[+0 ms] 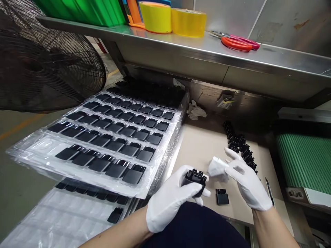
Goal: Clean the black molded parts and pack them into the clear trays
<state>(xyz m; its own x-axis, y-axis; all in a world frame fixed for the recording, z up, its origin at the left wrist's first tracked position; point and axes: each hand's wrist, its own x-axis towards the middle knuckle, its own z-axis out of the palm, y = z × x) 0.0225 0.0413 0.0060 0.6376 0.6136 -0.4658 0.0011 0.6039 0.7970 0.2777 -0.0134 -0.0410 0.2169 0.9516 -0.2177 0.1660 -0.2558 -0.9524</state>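
Note:
My left hand (172,198), in a white glove, grips a small stack of black plastic parts (195,179) with their ends facing up. My right hand (247,184), also gloved, pinches a crumpled white wipe (216,166) just to the right of that stack, almost touching it. One loose black part (222,197) lies flat on the beige work surface (201,144) between my hands. A row of black parts (240,144) stands in a line beyond my right hand.
Clear plastic trays (108,137) filled with black parts are stacked at left. A black fan (43,65) stands behind them. On the steel shelf (232,55) above sit tape rolls (170,19) and red scissors (239,43). A green conveyor belt (305,162) runs at right. A thin blade (269,191) lies by my right wrist.

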